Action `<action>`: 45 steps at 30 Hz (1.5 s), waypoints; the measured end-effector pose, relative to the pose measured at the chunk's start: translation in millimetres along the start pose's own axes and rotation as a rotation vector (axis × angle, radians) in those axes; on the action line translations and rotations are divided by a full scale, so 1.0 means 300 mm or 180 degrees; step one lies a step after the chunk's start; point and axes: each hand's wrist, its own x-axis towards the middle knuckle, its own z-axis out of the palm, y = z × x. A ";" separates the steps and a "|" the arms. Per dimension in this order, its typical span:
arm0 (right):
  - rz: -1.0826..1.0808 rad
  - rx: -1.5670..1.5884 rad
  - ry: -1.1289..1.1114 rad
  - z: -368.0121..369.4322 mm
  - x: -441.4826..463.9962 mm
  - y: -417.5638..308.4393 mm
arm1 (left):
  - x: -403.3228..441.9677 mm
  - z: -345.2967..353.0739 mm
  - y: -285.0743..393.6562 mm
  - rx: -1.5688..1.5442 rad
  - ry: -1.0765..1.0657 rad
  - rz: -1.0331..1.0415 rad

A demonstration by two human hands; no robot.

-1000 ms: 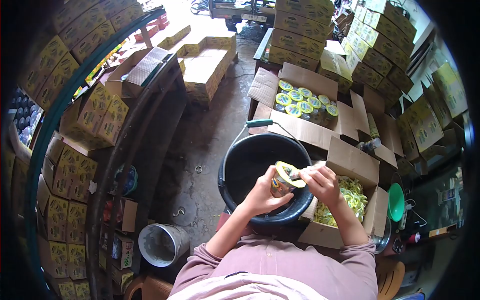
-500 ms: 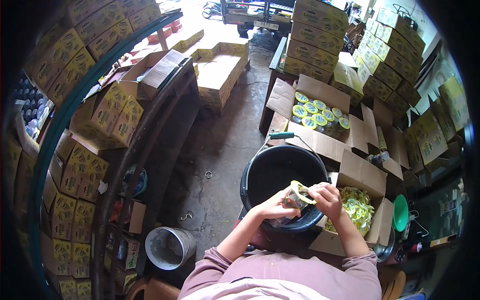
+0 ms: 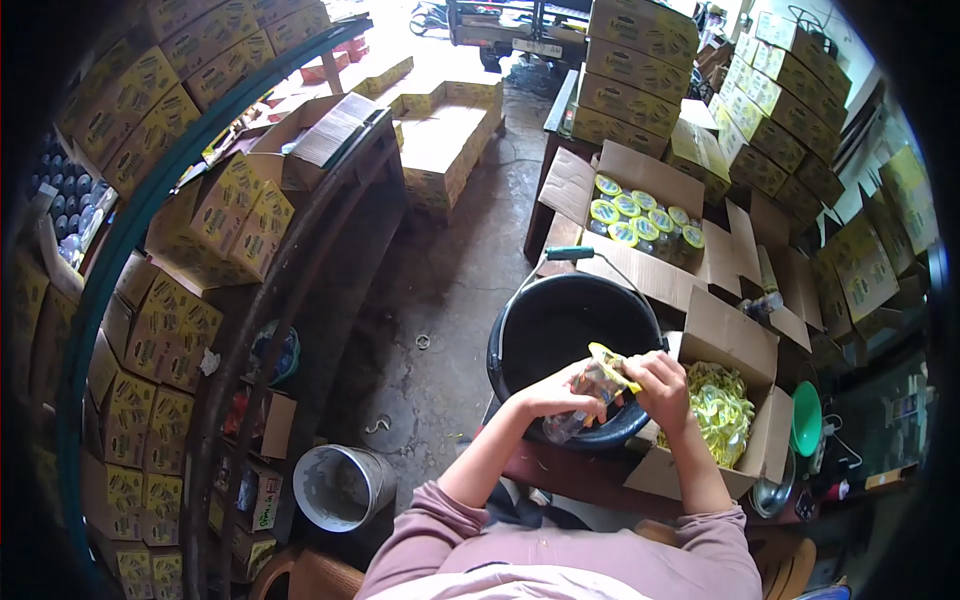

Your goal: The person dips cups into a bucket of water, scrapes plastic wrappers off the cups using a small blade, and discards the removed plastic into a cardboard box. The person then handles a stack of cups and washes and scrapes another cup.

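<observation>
Over the near side of a black bucket (image 3: pixel 510 350), my left hand (image 3: pixel 562 395) holds a small clear plastic cup (image 3: pixel 566 424), tilted, its base toward the lower left. A yellow-rimmed lid film (image 3: pixel 612 366) stands up at the cup's top, between both hands. My right hand (image 3: pixel 662 388) pinches the film's right edge. What the cup contains cannot be made out. To the right of the hands, an open carton holds a heap of yellow and clear strips (image 3: pixel 722 415).
Beyond the bucket, an open carton (image 3: pixel 652 180) holds several yellow-lidded cups (image 3: pixel 627 205). A white pail (image 3: pixel 338 488) stands on the floor at the lower left. A green bowl (image 3: pixel 806 418) is at the right. Stacked printed cartons (image 3: pixel 640 65) rise on both sides.
The cup has tipped further, its base now showing at the lower left. The lid film has lifted and folded between the hands. The view has shifted, placing bucket and hands further right.
</observation>
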 end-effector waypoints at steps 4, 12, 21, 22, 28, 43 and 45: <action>0.0190 -0.0364 0.0119 -0.009 0.019 -0.015 | 0.038 -0.028 -0.044 0.0949 0.0588 0.0992; 0.0507 -0.0722 0.0039 0.024 0.090 -0.100 | -0.024 -0.025 0.135 0.2395 0.0845 0.0907; 0.0986 -0.0691 0.0154 0.054 0.100 -0.157 | -0.067 -0.067 0.215 0.2852 0.0563 0.0745; 0.0968 -0.0731 0.0181 0.055 0.098 -0.163 | -0.069 -0.067 0.221 0.2676 0.0519 0.0650; 0.0983 -0.0919 0.0231 0.052 0.090 -0.191 | -0.062 -0.089 0.234 0.2243 0.0075 0.0442; 0.0894 -0.0735 0.0380 0.093 0.104 -0.194 | -0.076 -0.116 0.193 0.0645 -0.0633 -0.0293; 0.0833 -0.0815 0.0388 0.091 0.101 -0.191 | -0.067 -0.134 0.182 0.0211 -0.0770 -0.0573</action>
